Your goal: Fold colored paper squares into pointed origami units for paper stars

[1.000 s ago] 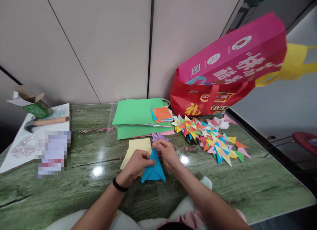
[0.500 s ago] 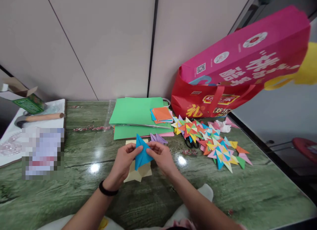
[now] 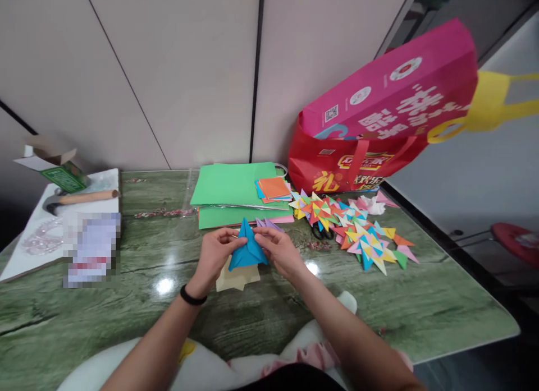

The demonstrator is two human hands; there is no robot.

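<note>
A folded blue paper [image 3: 247, 253] with its point upward is pinched between both hands above the table. My left hand [image 3: 218, 252] grips its left side with thumb and fingers. On the right side, my right hand [image 3: 278, 251] has hold of it in the same way. Pale yellow paper sheets [image 3: 238, 280] lie just below the blue piece. Behind the hands are purple folded pieces [image 3: 268, 224], partly hidden. Small square papers, orange on top [image 3: 274, 188], rest on larger green sheets [image 3: 236, 183].
Colourful folded paper stars [image 3: 368, 245] lie to the right, near black scissors [image 3: 322, 231]. Red and pink bags [image 3: 328, 169] stand behind them. On the left are a green box [image 3: 65, 176] and a wooden-handled tool [image 3: 88, 197] on a white board [image 3: 25, 256].
The blue paper has turned so that its point faces up and its wide edge down. Both hands still hold it. The camera view has shifted slightly.
</note>
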